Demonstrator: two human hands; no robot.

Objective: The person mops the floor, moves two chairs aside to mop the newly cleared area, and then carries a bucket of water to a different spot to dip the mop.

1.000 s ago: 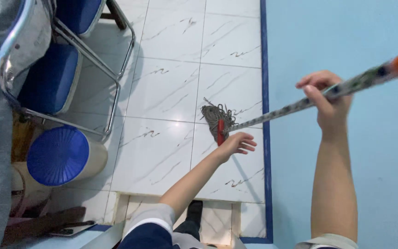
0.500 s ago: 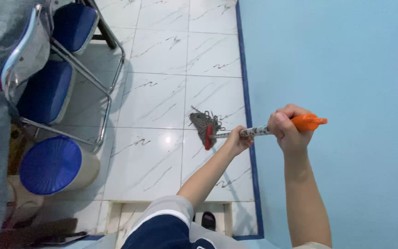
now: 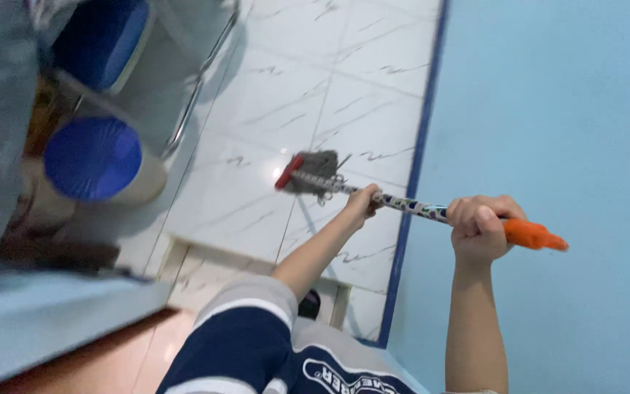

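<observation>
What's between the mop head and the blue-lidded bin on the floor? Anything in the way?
Nothing visible. The mop head sits on bare white tile; the floor between it and the blue-lidded bin shows no object. The chair legs stand farther back, off that line.

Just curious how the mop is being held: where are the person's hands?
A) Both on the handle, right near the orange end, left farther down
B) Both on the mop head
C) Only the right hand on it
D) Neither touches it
A: the right hand grips the handle beside its orange end, and the left hand holds it nearer the mop head.
</observation>
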